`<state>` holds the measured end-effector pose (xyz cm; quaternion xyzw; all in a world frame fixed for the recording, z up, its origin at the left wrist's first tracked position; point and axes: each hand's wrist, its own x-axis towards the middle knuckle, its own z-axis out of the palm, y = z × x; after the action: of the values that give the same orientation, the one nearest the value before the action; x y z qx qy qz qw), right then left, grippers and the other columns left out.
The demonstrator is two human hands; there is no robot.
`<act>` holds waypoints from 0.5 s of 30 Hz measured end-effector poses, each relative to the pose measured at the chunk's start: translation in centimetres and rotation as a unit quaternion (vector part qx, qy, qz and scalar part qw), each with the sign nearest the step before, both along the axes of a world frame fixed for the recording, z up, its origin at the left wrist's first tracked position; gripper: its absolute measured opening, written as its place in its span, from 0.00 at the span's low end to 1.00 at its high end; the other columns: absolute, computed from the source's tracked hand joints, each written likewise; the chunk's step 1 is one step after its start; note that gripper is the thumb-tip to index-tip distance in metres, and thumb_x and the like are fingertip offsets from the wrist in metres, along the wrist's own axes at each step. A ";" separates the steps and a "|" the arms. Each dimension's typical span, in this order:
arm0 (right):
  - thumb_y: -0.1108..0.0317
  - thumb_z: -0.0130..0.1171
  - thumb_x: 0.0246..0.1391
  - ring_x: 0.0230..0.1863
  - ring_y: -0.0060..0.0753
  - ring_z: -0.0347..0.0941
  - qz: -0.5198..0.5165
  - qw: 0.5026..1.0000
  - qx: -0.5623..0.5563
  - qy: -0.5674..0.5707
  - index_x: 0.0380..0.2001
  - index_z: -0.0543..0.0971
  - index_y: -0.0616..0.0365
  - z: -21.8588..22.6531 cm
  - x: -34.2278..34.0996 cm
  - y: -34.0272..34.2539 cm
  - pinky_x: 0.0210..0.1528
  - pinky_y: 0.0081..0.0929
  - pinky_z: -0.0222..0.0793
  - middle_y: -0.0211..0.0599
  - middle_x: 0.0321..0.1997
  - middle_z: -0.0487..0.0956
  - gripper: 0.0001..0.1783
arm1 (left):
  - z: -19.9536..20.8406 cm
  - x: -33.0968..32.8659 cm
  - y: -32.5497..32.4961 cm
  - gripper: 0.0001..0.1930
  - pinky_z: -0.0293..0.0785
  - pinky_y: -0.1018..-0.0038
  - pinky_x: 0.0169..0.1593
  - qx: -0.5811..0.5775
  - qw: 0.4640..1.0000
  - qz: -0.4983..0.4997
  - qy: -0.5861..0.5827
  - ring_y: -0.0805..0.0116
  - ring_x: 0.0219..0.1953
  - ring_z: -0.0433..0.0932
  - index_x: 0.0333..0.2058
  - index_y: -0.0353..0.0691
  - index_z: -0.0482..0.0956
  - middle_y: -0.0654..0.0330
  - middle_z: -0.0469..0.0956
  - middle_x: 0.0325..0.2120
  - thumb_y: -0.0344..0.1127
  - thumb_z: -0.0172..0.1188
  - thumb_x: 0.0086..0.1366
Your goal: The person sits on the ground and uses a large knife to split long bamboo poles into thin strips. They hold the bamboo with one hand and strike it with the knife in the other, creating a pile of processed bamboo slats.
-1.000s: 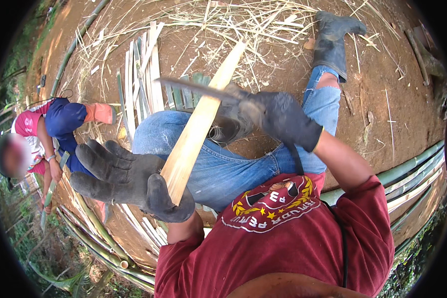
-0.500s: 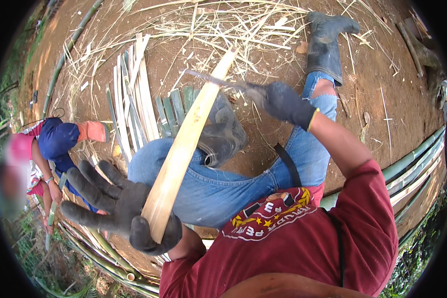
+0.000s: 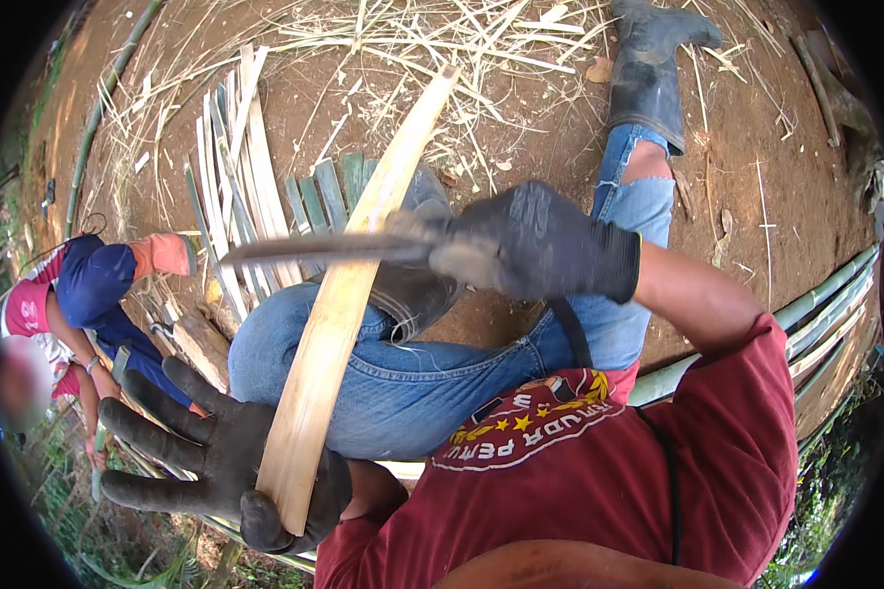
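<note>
A long, pale split bamboo strip (image 3: pixel 314 383) slants across my bent left leg, its far end narrow. My gloved left hand (image 3: pixel 221 452) holds the near end, thumb pressed over the strip against the palm, the other fingers spread out. In my gloved right hand (image 3: pixel 535 240) is the handle of a long-bladed knife (image 3: pixel 314 248). The blade, smeared by motion, lies crosswise over the middle of the strip and points left. Whether its edge touches the bamboo I cannot tell.
Split bamboo slats (image 3: pixel 255 167) lie beyond my left knee, with shorter green pieces (image 3: pixel 329 191) beside them. Thin shavings (image 3: pixel 462 39) litter the far ground. Green poles (image 3: pixel 825 304) lie at right. Another person (image 3: pixel 69 324) sits at left, holding a green piece.
The knife has come down along the strip toward me, its blade now nearer the middle. My left hand and the strip's near end have shifted slightly closer to me.
</note>
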<state>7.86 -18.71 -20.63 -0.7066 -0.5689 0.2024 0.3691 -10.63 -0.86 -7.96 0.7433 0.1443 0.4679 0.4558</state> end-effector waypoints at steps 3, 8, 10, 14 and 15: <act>0.63 0.51 0.61 0.25 0.43 0.78 -0.015 0.990 -0.120 -0.074 0.51 0.75 0.48 -4.1 3.2 -0.3 0.26 0.36 0.74 0.43 0.26 0.78 0.16 | 1.6 -0.4 -0.2 0.42 0.35 0.37 0.70 0.017 0.999 -0.021 0.018 0.53 0.73 0.45 0.71 0.53 0.43 0.62 0.46 0.71 0.69 0.28 0.64; 0.61 0.49 0.65 0.22 0.45 0.77 0.011 1.000 -0.019 -0.001 0.60 0.72 0.48 0.3 0.1 -0.6 0.23 0.37 0.73 0.46 0.24 0.77 0.21 | 0.5 1.2 -0.9 0.46 0.40 0.34 0.68 -0.034 0.999 0.028 -0.012 0.44 0.72 0.44 0.71 0.54 0.40 0.53 0.44 0.71 0.61 0.50 0.59; 0.59 0.51 0.65 0.24 0.47 0.78 0.016 0.998 -0.033 0.060 0.61 0.71 0.48 1.7 0.3 0.3 0.25 0.37 0.73 0.48 0.25 0.78 0.22 | 1.4 1.5 -1.3 0.51 0.42 0.32 0.68 -0.045 0.996 0.068 -0.032 0.40 0.71 0.44 0.71 0.55 0.39 0.48 0.43 0.71 0.57 0.62 0.57; 0.55 0.53 0.63 0.25 0.49 0.78 -0.047 0.983 -0.090 -0.154 0.58 0.74 0.49 -10.4 6.6 -1.9 0.27 0.35 0.73 0.49 0.28 0.80 0.23 | 1.7 1.8 -1.0 0.51 0.42 0.33 0.68 -0.038 0.998 0.044 -0.029 0.40 0.71 0.43 0.71 0.55 0.39 0.48 0.42 0.71 0.56 0.62 0.56; 0.53 0.53 0.63 0.25 0.48 0.78 -0.093 0.955 -0.108 -0.259 0.57 0.75 0.50 -13.7 7.7 -4.1 0.28 0.34 0.73 0.49 0.28 0.80 0.23 | 0.6 2.3 -0.2 0.51 0.42 0.33 0.68 -0.051 0.998 0.014 -0.030 0.40 0.71 0.43 0.71 0.55 0.39 0.48 0.42 0.71 0.56 0.63 0.56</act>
<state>15.60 -22.82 -34.35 -0.8200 -0.5518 0.0374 0.1472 -8.36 -1.11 -7.36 0.7026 0.1646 0.4885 0.4905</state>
